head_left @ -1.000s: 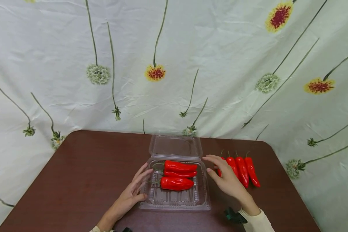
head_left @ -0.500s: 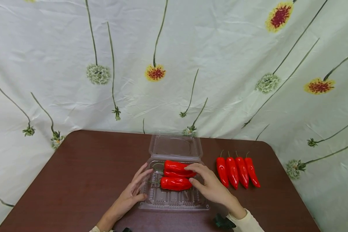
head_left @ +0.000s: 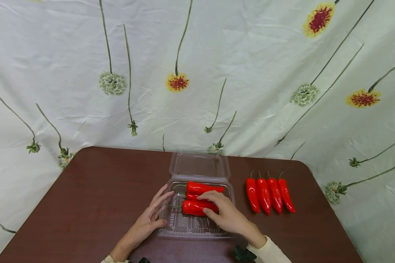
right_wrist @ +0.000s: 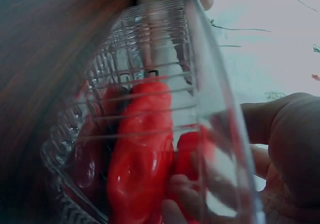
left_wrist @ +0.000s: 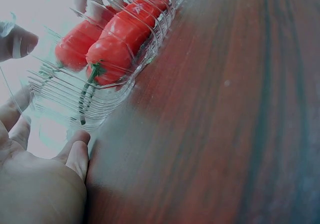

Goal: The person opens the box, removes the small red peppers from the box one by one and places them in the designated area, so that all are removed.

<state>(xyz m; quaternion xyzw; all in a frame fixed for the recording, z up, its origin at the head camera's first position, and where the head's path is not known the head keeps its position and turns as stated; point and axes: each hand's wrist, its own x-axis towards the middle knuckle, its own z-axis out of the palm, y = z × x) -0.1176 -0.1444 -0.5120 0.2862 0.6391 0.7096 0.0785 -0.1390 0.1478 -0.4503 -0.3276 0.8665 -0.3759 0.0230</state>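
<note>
A clear plastic clamshell box (head_left: 191, 236) lies on the table with its lid (head_left: 199, 165) folded back. Three red peppers lie sideways in it: the back pepper (head_left: 197, 188), a middle pepper (head_left: 191, 196) mostly covered, and the front pepper (head_left: 191, 207). Their green stems point left. My right hand (head_left: 228, 215) reaches in from the right, thumb and fingers on either side of the front pepper. Its fingers (right_wrist: 192, 196) also show through the box wall in the right wrist view. My left hand (head_left: 145, 223) rests at the box's left edge, fingers spread and fairly straight.
Several red peppers (head_left: 264, 195) lie side by side on the table to the right of the box, stems pointing away. The dark brown wooden table (head_left: 112, 182) has rounded back corners. Behind it hangs a white flower-printed cloth (head_left: 151, 102).
My right hand has moved left, from the box's right edge in over the peppers, and now has its fingers round the front one. My left hand has stayed in place.
</note>
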